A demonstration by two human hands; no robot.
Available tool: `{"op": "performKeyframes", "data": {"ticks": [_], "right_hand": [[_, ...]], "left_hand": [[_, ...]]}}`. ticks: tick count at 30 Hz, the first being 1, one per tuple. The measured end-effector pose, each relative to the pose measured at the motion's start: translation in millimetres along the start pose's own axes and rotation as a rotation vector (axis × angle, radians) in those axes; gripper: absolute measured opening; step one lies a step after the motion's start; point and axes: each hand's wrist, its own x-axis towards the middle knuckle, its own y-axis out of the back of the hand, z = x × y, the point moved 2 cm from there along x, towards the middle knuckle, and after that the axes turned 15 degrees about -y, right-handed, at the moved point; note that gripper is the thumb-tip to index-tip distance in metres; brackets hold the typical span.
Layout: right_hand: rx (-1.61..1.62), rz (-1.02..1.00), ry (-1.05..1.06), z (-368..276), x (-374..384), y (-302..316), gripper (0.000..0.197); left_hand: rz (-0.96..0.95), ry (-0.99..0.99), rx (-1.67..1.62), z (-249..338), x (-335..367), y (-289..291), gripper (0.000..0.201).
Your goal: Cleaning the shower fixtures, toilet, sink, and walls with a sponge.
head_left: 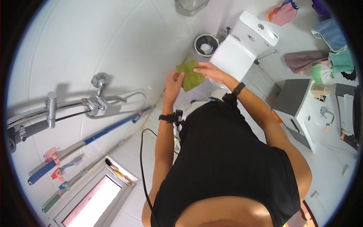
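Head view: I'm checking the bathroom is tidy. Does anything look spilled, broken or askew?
Nothing stands out. Both hands, left hand and right hand, hold a green cloth above the closed toilet; the bin stands upright.

A person in a sleeveless black top [223,151], both arms bare, wears dark wristbands [239,89] on each wrist; a thin black cable [141,159] trails beside the top.

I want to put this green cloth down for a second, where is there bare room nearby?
The closed toilet lid, just beyond the green cloth in both hands, is bare. So is the floor strip between toilet and bin. The sink counter looks crowded at its far end.
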Motion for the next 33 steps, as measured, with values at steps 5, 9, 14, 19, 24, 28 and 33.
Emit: {"op": "performKeyframes", "data": {"ticks": [5, 9, 14, 19, 24, 28, 33], "right_hand": [[-0.096, 0.182, 0.131, -2, 33, -1, 0.057], [0.168, 0.029, 0.165, -51, 27, -36, 0.068], [0.662, -0.265, 0.055, -119, 39, -58, 0.059], [0.814, -0.325, 0.194, -186, 86, -16, 0.049], [0.622, 0.252, 0.682, -331, 95, 44, 0.055], [0.372, 0.538, 1.042, -424, 124, 49, 0.056], [-0.293, 0.778, 1.377, -428, 135, -61, 0.056]], "left_hand": [[0.027, -0.151, 0.127, 31, 30, 16, 0.023], [0.016, -0.271, 0.404, 95, 63, 9, 0.026], [-0.204, -0.27, 0.643, 139, 111, -16, 0.036], [0.021, -0.608, 0.733, 203, 152, 11, 0.032], [0.64, -0.99, 1.138, 285, 161, 84, 0.041], [0.881, -1.012, 1.377, 304, 165, 115, 0.051], [0.898, -0.971, 1.705, 273, 187, 147, 0.059]]}}
